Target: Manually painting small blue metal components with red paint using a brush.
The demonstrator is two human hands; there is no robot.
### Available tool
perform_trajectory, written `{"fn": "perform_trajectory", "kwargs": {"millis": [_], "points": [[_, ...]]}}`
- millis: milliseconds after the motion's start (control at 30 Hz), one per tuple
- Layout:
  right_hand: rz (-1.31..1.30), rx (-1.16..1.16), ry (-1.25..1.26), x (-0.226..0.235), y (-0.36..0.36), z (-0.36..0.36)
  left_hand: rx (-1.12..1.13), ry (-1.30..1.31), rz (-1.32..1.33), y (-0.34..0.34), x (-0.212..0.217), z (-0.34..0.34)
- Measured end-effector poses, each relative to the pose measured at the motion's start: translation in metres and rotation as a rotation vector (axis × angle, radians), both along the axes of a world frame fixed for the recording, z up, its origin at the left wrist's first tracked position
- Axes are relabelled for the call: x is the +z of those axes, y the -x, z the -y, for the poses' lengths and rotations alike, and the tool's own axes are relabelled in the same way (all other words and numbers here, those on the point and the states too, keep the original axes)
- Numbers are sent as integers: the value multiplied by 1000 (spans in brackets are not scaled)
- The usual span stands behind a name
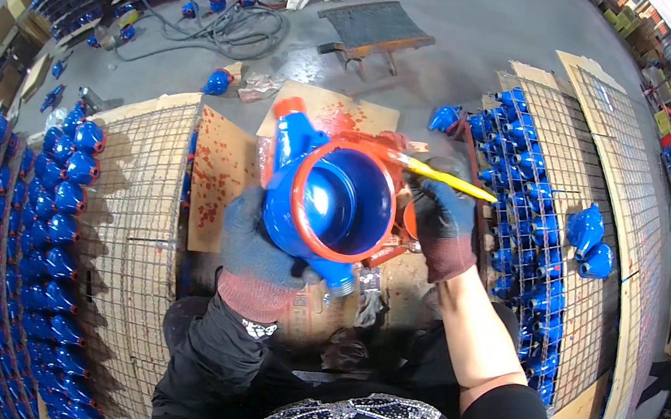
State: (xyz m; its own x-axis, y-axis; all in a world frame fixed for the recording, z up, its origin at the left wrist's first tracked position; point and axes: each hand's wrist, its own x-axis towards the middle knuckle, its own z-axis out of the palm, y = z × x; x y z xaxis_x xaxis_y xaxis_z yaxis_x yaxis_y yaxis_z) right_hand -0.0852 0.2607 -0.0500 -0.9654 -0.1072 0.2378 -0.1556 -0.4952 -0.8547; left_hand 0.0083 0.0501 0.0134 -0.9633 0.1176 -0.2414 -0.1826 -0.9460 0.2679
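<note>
My left hand (255,236), in a dark glove, grips the lower left side of a blue water meter body (277,213). Its round opening faces up, and its rim is painted orange-red. One threaded end at the upper left is also red; the other points toward me. In my gloved right hand (445,219) is a yellow-handled paintbrush (447,178), its tip pointing left at the far right side of the rim. Whether the bristles touch the rim is unclear. Red-stained things behind the body are partly hidden by it.
Paint-spattered cardboard (217,176) lies around the work spot. Left and right stand wire-mesh racks (138,221) with rows of blue bodies (71,201). Two blue bodies (586,238) rest on the right mesh. Beyond are a low dark bench (375,25) and coiled hoses (241,29) on the floor.
</note>
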Motion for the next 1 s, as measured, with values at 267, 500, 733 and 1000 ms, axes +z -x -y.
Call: {"fn": "perform_trajectory", "kwargs": {"millis": [267,500,733,1000], "points": [[53,-152,127,41,7,-10,-40,-115,-139,8,11,-1],[-108,-154,-285,67,-8,-16,-150,495,-84,13,-30,-10],[-138,-69,-619,73,-19,-8,71,2339,-451,11,-34,-28],[-116,5,-751,74,-25,-15,-17,2210,-319,18,-32,-27]]}}
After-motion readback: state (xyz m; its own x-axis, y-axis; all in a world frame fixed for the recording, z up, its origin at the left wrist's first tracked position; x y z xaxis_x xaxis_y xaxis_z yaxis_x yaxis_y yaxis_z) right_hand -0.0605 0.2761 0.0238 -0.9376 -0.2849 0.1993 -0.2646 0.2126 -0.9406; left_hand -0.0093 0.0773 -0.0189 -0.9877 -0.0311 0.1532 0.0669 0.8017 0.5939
